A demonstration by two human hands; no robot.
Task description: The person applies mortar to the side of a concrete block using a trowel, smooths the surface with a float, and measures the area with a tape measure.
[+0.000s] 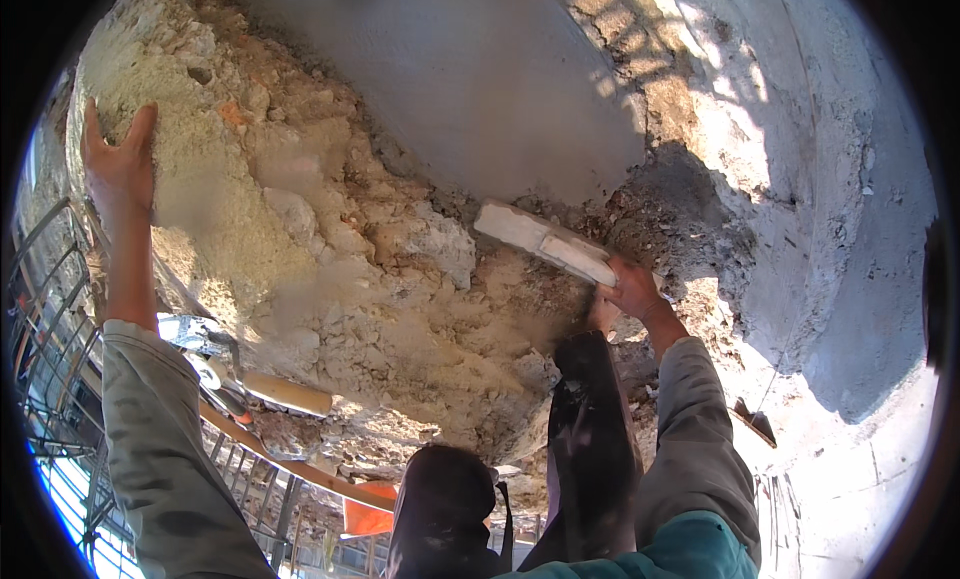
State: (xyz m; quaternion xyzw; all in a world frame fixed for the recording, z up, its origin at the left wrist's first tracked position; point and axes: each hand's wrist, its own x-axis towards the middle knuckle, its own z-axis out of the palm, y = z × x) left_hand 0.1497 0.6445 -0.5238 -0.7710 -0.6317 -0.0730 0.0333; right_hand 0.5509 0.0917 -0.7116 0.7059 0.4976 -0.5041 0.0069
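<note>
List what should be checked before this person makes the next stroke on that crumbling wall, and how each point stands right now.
1. Right hand has a grip on the white block: ok.
2. Block touches the broken masonry: ok.
3. Left hand braced flat on the wall: ok.
4. Loose chunks near the block: not ok, the surface looks crumbly.
5. Footing below: cannot tell, hidden.
6. Smooth plaster above intact: ok.

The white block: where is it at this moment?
In the head view, the white block sits right of centre, pressed against the rough broken masonry just below the smooth grey plaster, its lower end gripped by the right hand.
</note>
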